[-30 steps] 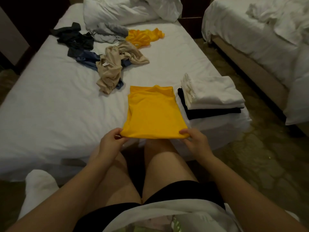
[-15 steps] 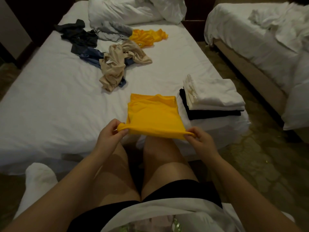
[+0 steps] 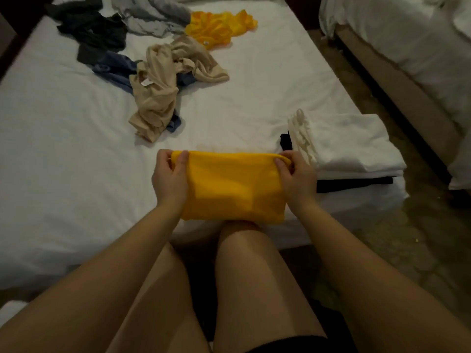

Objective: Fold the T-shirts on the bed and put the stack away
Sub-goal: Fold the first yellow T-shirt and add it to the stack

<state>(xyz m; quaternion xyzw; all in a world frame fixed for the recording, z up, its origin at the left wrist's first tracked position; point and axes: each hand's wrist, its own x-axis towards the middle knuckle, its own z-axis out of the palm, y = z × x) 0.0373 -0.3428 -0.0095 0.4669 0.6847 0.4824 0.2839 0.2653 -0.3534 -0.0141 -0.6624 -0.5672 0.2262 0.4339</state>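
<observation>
White bed (image 3: 63,154), near edge: left hand (image 3: 169,180) and right hand (image 3: 297,180), each grip pinching a top corner of the yellow T-shirt (image 3: 234,189), likely closing its last fold; next it needs laying squarely on the folded stack (image 3: 351,149) beside it.

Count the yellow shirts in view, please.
2. A folded yellow shirt is held by the left hand and right hand at the bed's near edge. A crumpled yellow shirt lies at the far end, beside a grey shirt. More may be hidden.
</observation>
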